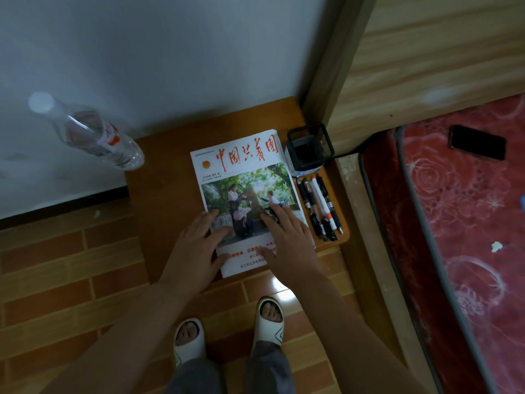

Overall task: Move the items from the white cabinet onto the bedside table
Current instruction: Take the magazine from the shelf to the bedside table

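Observation:
A magazine [244, 177] with red lettering and a photo cover lies flat on the brown wooden bedside table [164, 180]. My left hand [199, 245] rests flat on its lower left part, fingers spread. My right hand [287, 237] lies flat on its lower right part, fingers also apart. Neither hand grips it. To the right of the magazine lie several pens [319, 207] in a row, and behind them stands a black mesh pen holder [309, 149]. A clear plastic water bottle [93, 135] with a white cap stands at the table's far left corner.
A white wall [142, 52] is behind the table. A wooden bed frame [426, 66] and a red patterned mattress [468, 223] are on the right, with a black phone [477, 142] lying on it. My feet in white slippers [268, 322] stand on the brick-patterned floor.

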